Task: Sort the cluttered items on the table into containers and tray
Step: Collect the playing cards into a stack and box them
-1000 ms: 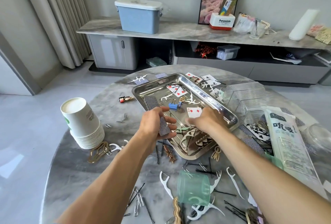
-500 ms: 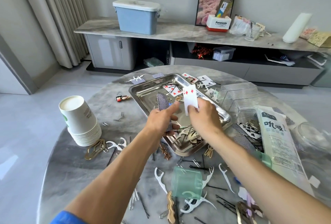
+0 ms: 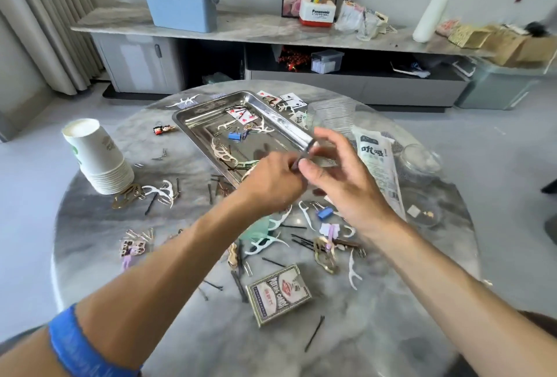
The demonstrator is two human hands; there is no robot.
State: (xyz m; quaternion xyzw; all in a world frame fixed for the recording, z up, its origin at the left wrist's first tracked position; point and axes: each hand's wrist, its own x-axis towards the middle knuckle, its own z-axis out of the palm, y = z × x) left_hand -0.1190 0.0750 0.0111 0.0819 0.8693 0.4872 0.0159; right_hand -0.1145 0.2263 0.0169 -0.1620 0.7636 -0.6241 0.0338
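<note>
Above the near right corner of the steel tray (image 3: 193,118), my left hand (image 3: 272,185) and my right hand (image 3: 342,179) meet. Together they hold a small stack of playing cards (image 3: 324,162), seen nearly edge-on with the patterned back showing. My left fingers curl round one end; my right thumb and forefinger pinch the other, the remaining fingers spread. Inside the tray lie a few red-suit cards (image 3: 245,117), floss picks, hair clips and a blue binder clip (image 3: 233,135). A playing-card box (image 3: 278,293) lies on the table close to me.
Paper cups (image 3: 96,156) are stacked at the left. A clear ribbed container (image 3: 331,112), a snack packet (image 3: 376,165) and a glass dish (image 3: 419,159) sit at the right. Floss picks, hairpins, clips and a green cup (image 3: 256,230) litter the round marble table (image 3: 90,226).
My right hand lifted a red card out of the tray and brought it to the cards in my left hand. Both hands now hold one stack, further right and nearer to me.
</note>
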